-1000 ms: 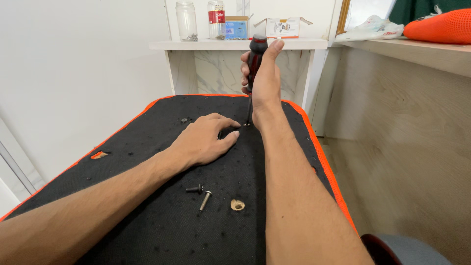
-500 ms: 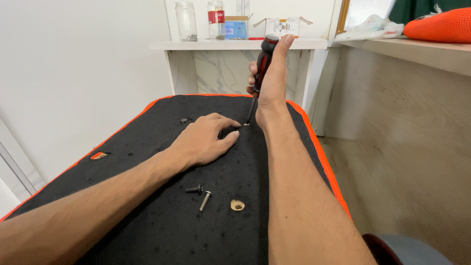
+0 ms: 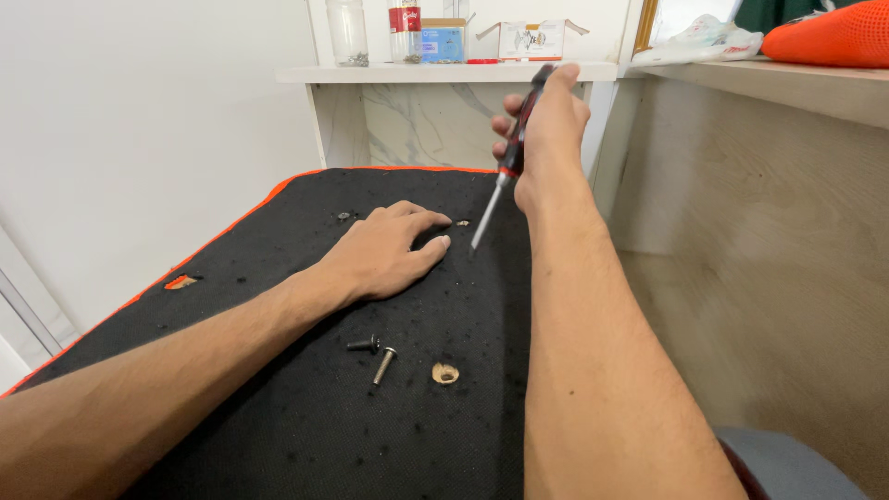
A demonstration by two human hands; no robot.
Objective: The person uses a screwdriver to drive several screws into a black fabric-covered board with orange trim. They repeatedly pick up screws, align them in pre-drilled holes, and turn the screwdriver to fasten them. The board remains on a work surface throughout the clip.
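My right hand (image 3: pixel 546 130) grips a screwdriver (image 3: pixel 507 162) with a black and red handle, held tilted, its metal tip lifted just above the black mat (image 3: pixel 278 407). My left hand (image 3: pixel 389 250) lies palm down on the mat, fingers curled together, fingertips close to the screwdriver tip. A small screw (image 3: pixel 462 223) lies on the mat just past the tip. Nearer to me lie a dark screw (image 3: pixel 364 344), a silver screw (image 3: pixel 383 365) and a small tan wooden piece (image 3: pixel 445 373).
The mat has an orange edge (image 3: pixel 222 236) with a small tear (image 3: pixel 180 281) at the left. A white shelf (image 3: pixel 444 72) at the back carries a glass jar (image 3: pixel 347 32), a bottle and small boxes. A wooden counter (image 3: pixel 759 185) stands at the right, with an orange thing on top.
My right hand has tilted the screwdriver and lifted its tip up and to the right, off the spot by my left fingertips. My left hand has stayed put.
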